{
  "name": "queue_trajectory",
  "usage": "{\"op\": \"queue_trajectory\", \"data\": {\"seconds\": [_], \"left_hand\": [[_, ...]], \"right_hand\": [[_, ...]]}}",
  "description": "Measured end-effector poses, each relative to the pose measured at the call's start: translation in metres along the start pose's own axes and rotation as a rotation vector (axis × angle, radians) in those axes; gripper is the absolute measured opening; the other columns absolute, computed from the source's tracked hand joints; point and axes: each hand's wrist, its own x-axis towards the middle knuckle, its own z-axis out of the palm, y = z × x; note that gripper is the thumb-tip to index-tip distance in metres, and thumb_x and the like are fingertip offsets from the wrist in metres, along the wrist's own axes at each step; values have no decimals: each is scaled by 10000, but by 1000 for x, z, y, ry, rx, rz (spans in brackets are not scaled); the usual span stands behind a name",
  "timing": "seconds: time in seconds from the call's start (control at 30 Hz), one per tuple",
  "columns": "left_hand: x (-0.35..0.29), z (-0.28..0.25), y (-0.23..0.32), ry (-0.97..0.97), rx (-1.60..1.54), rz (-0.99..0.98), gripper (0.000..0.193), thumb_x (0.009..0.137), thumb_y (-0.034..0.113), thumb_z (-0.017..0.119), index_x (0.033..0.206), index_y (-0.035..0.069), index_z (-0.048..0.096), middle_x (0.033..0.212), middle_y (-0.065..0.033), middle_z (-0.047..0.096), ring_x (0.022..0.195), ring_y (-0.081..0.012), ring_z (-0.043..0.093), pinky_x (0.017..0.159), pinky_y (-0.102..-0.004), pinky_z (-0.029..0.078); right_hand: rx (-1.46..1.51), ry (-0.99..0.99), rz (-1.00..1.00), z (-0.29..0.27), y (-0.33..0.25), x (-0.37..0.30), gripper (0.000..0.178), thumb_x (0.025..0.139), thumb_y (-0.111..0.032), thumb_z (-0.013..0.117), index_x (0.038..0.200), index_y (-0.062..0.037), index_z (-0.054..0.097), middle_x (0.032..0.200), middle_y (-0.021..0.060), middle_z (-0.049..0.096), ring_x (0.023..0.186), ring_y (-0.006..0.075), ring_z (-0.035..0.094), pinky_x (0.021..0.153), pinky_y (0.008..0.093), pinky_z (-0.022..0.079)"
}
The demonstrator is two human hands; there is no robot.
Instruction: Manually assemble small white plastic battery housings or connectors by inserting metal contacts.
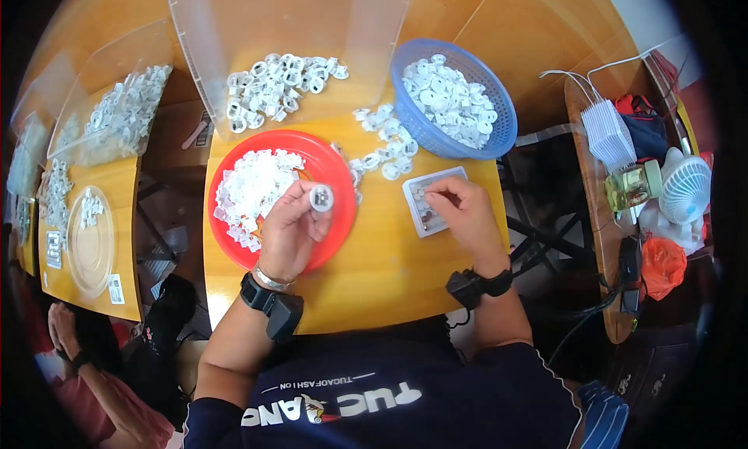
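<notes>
My left hand (288, 225) is over the red plate (344, 215), its thumb and fingers closed on a round white plastic part (321, 198) whose hollow, greyish inside faces up. On the plate lies a heap of small white plastic pieces (253, 186). My right hand (471, 219) is at a small white tray (413, 213) with little pieces in it, some pale, some dark. Its thumb and fingertips are pinched together over the tray; whatever they hold is too small to make out.
Behind the plate stands a clear plastic bin (292, 17) with round white parts. A blue basket (501, 130) of white parts sits back right; loose ones (389, 149) lie beside it. Another person's hands (64, 328) are at lower left. A side table holds a small fan (684, 188).
</notes>
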Motion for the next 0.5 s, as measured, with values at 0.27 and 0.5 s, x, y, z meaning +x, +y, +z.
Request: {"op": "queue_trajectory", "data": {"seconds": [0.27,0.5], "left_hand": [[2,3,0,-22,40,-17,185,955,211,503,1026,41,498,794,-51,592,631,-128,531,552,-221,398],[3,-2,-2,-74,10,-15,157,956,174,495,1027,39,529,808,-47,615,640,-115,570,560,-219,432]], "right_hand": [[-246,-112,15,-17,15,-31,126,788,-90,687,887,-12,690,794,85,632,683,189,616,624,296,479],[-452,-50,-94,1,17,-37,99,785,-135,677,815,-41,667,814,104,626,768,291,612,674,371,487]]}}
